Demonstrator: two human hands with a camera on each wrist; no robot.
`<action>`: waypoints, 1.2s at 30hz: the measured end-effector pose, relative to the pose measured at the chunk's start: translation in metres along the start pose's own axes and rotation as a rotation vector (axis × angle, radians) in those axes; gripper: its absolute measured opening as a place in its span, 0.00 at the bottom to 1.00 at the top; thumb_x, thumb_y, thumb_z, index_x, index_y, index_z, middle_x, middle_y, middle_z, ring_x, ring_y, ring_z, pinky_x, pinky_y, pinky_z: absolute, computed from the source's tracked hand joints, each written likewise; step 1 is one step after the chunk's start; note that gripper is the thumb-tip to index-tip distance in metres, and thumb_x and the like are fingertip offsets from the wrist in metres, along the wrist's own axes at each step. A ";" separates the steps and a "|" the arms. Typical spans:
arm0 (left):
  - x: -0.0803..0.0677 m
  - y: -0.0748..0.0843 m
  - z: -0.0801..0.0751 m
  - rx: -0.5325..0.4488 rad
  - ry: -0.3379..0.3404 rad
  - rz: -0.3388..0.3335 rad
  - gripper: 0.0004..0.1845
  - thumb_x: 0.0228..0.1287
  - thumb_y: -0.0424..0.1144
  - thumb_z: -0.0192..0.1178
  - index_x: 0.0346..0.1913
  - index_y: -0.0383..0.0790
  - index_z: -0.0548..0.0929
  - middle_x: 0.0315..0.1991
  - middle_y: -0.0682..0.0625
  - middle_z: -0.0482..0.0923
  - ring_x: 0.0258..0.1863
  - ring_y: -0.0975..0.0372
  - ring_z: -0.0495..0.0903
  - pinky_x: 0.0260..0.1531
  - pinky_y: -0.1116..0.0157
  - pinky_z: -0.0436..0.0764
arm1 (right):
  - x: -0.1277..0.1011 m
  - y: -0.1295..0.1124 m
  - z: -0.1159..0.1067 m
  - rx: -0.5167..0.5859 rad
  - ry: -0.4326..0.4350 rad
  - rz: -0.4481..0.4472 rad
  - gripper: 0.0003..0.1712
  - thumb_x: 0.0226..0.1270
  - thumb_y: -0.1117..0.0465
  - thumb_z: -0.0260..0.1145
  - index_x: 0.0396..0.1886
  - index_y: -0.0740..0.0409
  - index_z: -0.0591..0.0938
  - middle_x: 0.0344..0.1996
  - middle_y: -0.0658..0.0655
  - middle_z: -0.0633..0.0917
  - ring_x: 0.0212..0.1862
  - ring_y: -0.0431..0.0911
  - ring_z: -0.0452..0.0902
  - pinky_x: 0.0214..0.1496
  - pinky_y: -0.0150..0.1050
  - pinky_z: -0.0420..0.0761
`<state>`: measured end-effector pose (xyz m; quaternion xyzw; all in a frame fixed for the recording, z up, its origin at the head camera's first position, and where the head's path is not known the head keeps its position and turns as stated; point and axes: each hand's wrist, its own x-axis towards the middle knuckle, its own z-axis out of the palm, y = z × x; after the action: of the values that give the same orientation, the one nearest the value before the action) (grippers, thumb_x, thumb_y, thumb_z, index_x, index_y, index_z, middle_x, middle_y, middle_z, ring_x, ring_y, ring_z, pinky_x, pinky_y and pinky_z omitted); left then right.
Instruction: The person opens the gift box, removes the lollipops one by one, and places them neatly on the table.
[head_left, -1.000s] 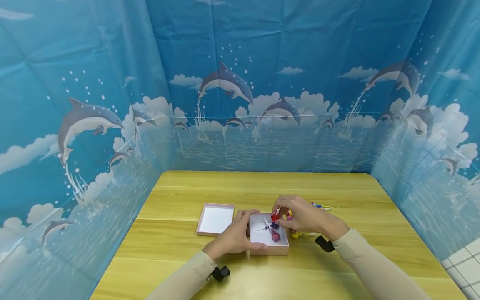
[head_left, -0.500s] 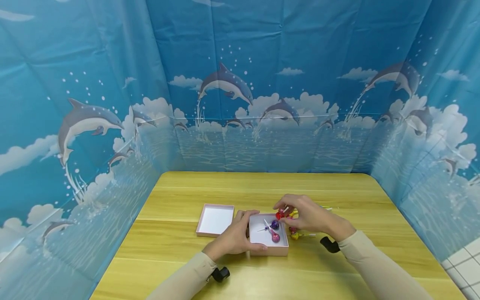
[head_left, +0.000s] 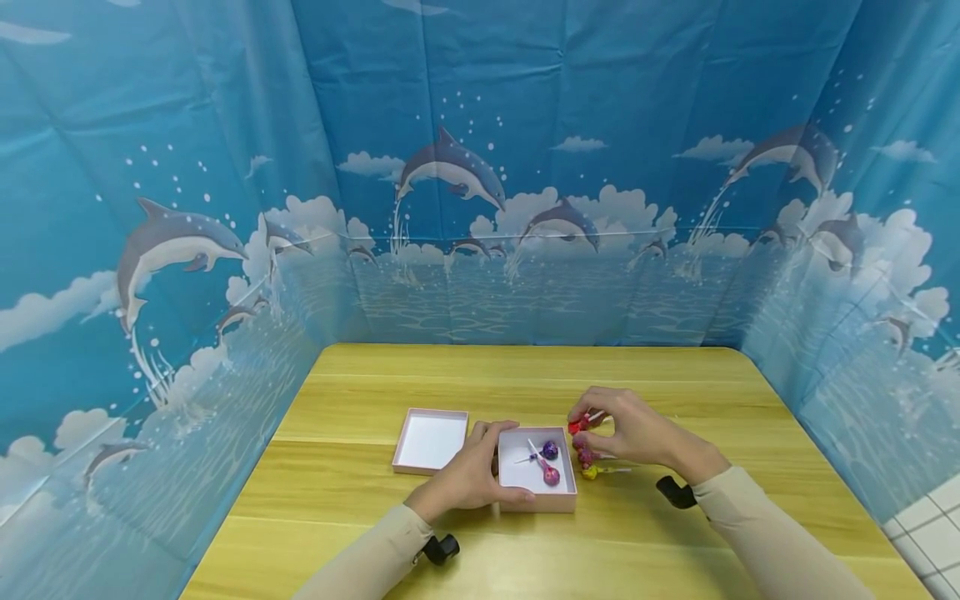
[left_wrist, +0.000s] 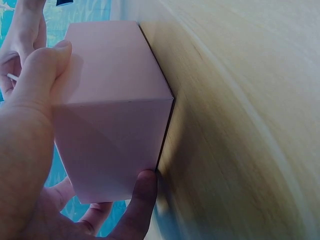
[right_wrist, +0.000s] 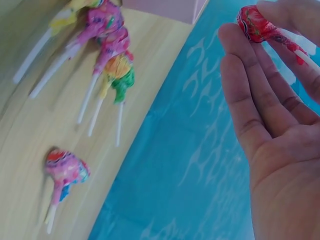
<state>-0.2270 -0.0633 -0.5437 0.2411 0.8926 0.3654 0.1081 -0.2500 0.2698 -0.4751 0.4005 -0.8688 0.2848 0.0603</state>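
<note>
Left hand [head_left: 468, 475] grips pink box [head_left: 537, 498] on counter [head_left: 525, 375], thumb along near wall, fingers at left wall. Two lollipops [head_left: 550, 463] lie inside box. Right hand [head_left: 633, 429] just right of box, raised off counter, fingertips pinching red lollipop [head_left: 578, 426] by stick. More lollipops [right_wrist: 107, 47] scattered on counter beneath right hand. Open lid [head_left: 431, 439] left of box, just beside it.

Counts: two hands, left hand [head_left: 467, 477] and right hand [head_left: 632, 431]; two pink boxes, open box [head_left: 556, 497] and empty tray [head_left: 431, 439]; two lollipops inside the box [head_left: 549, 462]; one red lollipop [head_left: 577, 426] held; several loose lollipops [right_wrist: 107, 45], exact number unclear
</note>
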 end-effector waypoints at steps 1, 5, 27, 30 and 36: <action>0.000 0.000 0.000 -0.002 0.001 0.001 0.63 0.62 0.63 0.88 0.93 0.53 0.63 0.76 0.39 0.71 0.63 0.57 0.79 0.72 0.49 0.86 | -0.002 0.001 -0.001 -0.004 0.002 0.004 0.12 0.76 0.66 0.83 0.53 0.52 0.92 0.48 0.48 0.94 0.50 0.45 0.94 0.54 0.45 0.97; 0.000 -0.001 0.001 -0.002 0.001 -0.001 0.63 0.62 0.64 0.88 0.93 0.54 0.62 0.77 0.39 0.70 0.64 0.57 0.79 0.72 0.49 0.86 | -0.009 0.005 -0.004 -0.040 0.011 0.034 0.13 0.75 0.67 0.84 0.52 0.51 0.91 0.48 0.47 0.94 0.50 0.44 0.94 0.54 0.45 0.97; 0.001 -0.002 0.001 -0.009 -0.002 -0.013 0.64 0.61 0.65 0.88 0.94 0.53 0.62 0.79 0.39 0.70 0.70 0.52 0.80 0.78 0.44 0.84 | -0.049 0.043 -0.012 -0.044 0.021 0.212 0.11 0.78 0.62 0.82 0.55 0.48 0.95 0.48 0.43 0.95 0.46 0.29 0.87 0.53 0.44 0.95; 0.001 -0.001 0.001 0.000 -0.001 -0.009 0.65 0.61 0.65 0.89 0.94 0.53 0.62 0.78 0.39 0.70 0.69 0.52 0.80 0.78 0.44 0.84 | -0.054 0.047 -0.013 -0.050 0.023 0.248 0.12 0.76 0.63 0.83 0.55 0.49 0.95 0.48 0.44 0.95 0.45 0.29 0.86 0.52 0.44 0.94; 0.002 -0.002 0.000 0.005 -0.003 -0.008 0.65 0.61 0.64 0.89 0.93 0.53 0.62 0.77 0.40 0.70 0.67 0.54 0.80 0.77 0.45 0.85 | -0.062 0.055 -0.015 -0.056 0.026 0.284 0.11 0.76 0.62 0.83 0.55 0.53 0.95 0.46 0.44 0.95 0.44 0.30 0.87 0.49 0.39 0.92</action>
<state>-0.2291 -0.0633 -0.5450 0.2385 0.8942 0.3625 0.1102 -0.2505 0.3473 -0.5081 0.2681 -0.9235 0.2712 0.0418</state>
